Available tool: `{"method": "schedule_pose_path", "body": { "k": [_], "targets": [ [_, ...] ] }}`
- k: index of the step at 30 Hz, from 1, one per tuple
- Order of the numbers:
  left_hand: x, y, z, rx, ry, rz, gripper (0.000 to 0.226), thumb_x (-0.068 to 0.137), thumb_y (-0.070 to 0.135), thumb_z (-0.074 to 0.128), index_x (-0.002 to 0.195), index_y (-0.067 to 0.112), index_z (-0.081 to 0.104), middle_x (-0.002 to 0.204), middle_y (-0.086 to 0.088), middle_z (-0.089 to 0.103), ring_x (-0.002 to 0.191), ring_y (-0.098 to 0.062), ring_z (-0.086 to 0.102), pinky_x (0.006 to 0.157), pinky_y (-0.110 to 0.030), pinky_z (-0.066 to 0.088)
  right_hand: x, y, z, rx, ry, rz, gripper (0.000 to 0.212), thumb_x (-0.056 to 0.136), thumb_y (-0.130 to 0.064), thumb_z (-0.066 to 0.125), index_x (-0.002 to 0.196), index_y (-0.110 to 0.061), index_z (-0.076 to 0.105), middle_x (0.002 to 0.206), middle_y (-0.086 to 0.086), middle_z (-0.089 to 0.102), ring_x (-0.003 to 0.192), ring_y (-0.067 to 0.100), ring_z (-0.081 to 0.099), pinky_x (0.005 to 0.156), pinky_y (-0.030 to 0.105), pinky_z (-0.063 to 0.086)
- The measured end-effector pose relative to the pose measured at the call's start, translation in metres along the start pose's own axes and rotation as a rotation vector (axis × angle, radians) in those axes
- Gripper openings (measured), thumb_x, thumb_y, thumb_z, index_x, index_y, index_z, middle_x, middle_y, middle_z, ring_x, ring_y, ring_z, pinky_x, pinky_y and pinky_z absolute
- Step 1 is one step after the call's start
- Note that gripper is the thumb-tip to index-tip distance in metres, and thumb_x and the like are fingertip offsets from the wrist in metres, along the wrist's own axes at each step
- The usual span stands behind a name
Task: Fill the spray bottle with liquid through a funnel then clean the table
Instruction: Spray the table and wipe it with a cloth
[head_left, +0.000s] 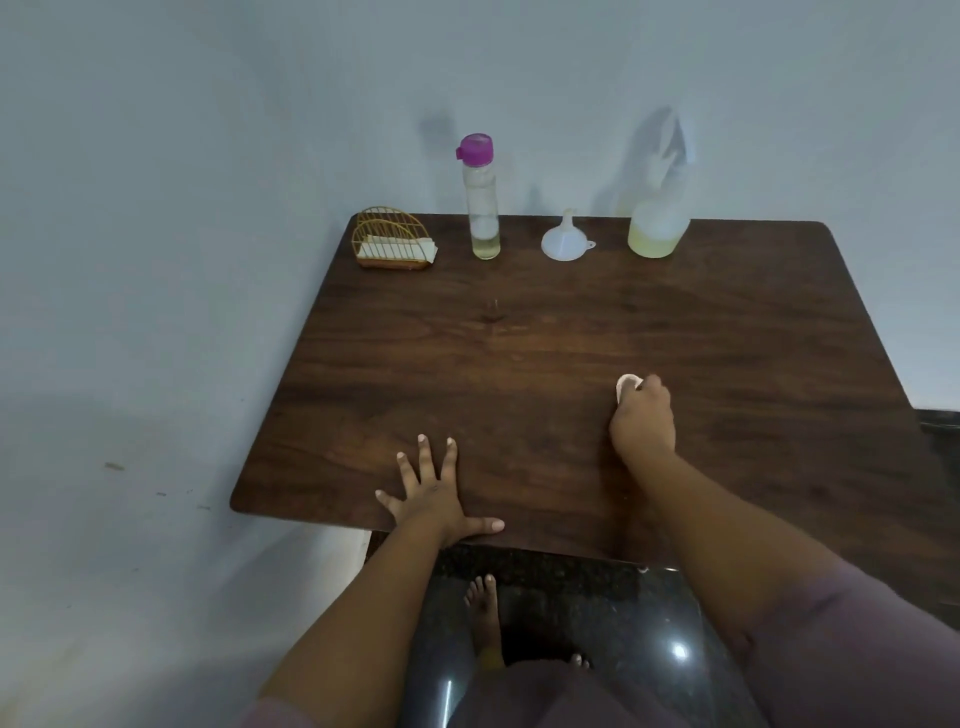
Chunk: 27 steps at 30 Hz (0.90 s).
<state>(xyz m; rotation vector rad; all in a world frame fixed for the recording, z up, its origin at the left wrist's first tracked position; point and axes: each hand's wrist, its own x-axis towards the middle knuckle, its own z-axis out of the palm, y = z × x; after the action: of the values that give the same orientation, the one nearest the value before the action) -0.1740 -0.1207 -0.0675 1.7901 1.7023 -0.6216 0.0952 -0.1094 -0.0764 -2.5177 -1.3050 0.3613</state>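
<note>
Left hand (434, 496) lies flat with fingers spread at the near edge of the wooden table (753, 322). Right hand (644, 418), fingers curled, presses a small white wad (625, 387) against the tabletop. Along the far edge, left to right: wire napkin holder (390, 239), purple-capped bottle (481, 195), white funnel (565, 240), and spray bottle (658, 208) holding yellowish liquid.
</note>
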Motion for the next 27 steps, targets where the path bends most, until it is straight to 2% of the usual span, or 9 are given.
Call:
{"method": "schedule_pose_path", "body": {
  "k": [4,6,8,12,15,18,21,25,27],
  "targets": [
    [0.001,-0.001,-0.006,0.008,-0.013,0.001,0.139,0.057,0.08,0.07,0.146,0.041,-0.029,0.15,0.0,-0.045,0.144,-0.037,-0.029,0.109,-0.075,0.007,-0.073,-0.051,0.043,0.008,-0.16,-0.513,0.024,0.092,-0.017,0.047,0.113,-0.011,0.056,0.109,0.01,0.052,0.101,0.03,0.055,0.072,0.032,0.044],
    [0.002,-0.001,-0.007,-0.008,-0.02,-0.003,0.138,0.06,0.072,0.076,0.147,0.042,-0.027,0.15,0.001,-0.046,0.144,-0.036,-0.029,0.109,-0.075,0.01,-0.107,-0.071,0.057,-0.024,-0.324,-0.928,0.04,0.085,-0.026,0.061,0.121,-0.011,0.054,0.107,0.009,0.052,0.097,0.026,0.05,0.067,0.033,0.05],
    [0.002,-0.002,-0.008,-0.015,-0.012,-0.003,0.141,0.056,0.073,0.077,0.147,0.042,-0.027,0.15,0.002,-0.045,0.145,-0.036,-0.028,0.108,-0.075,0.011,-0.095,-0.077,0.063,-0.122,-0.375,-1.088,0.048,0.086,-0.032,0.062,0.128,-0.014,0.049,0.112,0.008,0.048,0.101,0.024,0.044,0.071,0.038,0.053],
    [0.0,-0.002,-0.01,0.013,-0.004,-0.003,0.147,0.049,0.082,0.073,0.146,0.04,-0.029,0.153,0.0,-0.042,0.146,-0.037,-0.024,0.109,-0.074,0.015,-0.017,-0.059,0.034,-0.117,-0.177,-0.694,0.027,0.099,-0.04,0.037,0.117,-0.027,0.053,0.122,0.006,0.051,0.112,0.029,0.052,0.092,0.039,0.044],
    [0.0,-0.003,-0.011,0.036,0.019,-0.001,0.148,0.046,0.083,0.073,0.148,0.039,-0.025,0.156,-0.001,-0.035,0.147,-0.038,-0.018,0.108,-0.073,0.019,0.025,-0.01,0.004,-0.085,-0.071,-0.134,0.025,0.097,-0.014,0.037,0.116,-0.01,0.053,0.124,0.014,0.041,0.115,0.036,0.046,0.088,0.045,0.044],
    [0.002,-0.002,-0.015,0.06,0.044,0.005,0.149,0.043,0.083,0.074,0.15,0.038,-0.02,0.159,-0.004,-0.027,0.148,-0.038,-0.01,0.109,-0.069,0.023,0.028,0.017,-0.001,-0.093,0.014,0.073,0.03,0.094,-0.003,0.034,0.12,-0.001,0.05,0.124,0.016,0.038,0.116,0.035,0.042,0.086,0.045,0.045],
    [0.006,0.005,-0.022,0.086,0.074,0.028,0.151,0.041,0.081,0.077,0.152,0.033,-0.014,0.16,-0.008,-0.018,0.147,-0.036,-0.004,0.111,-0.065,0.022,-0.011,-0.014,0.018,-0.106,-0.065,-0.141,0.029,0.097,-0.015,0.034,0.119,-0.012,0.052,0.12,0.011,0.049,0.111,0.033,0.052,0.082,0.042,0.046],
    [0.02,0.018,-0.04,0.077,0.102,0.139,0.144,0.041,0.07,0.085,0.152,0.034,0.0,0.161,-0.005,-0.013,0.146,-0.032,0.001,0.112,-0.061,0.022,-0.079,-0.067,0.04,-0.165,-0.403,-0.899,0.05,0.096,-0.019,0.045,0.143,-0.016,0.031,0.148,0.009,0.027,0.119,0.027,0.041,0.086,0.04,0.052],
    [0.029,0.023,-0.054,0.097,0.099,0.182,0.144,0.042,0.066,0.087,0.153,0.034,0.001,0.162,-0.004,-0.014,0.148,-0.032,-0.001,0.112,-0.061,0.02,-0.062,-0.052,0.036,-0.212,-0.356,-0.923,0.055,0.096,-0.016,0.042,0.148,-0.017,0.024,0.155,0.007,0.019,0.127,0.027,0.034,0.094,0.041,0.049]
  ]
}}
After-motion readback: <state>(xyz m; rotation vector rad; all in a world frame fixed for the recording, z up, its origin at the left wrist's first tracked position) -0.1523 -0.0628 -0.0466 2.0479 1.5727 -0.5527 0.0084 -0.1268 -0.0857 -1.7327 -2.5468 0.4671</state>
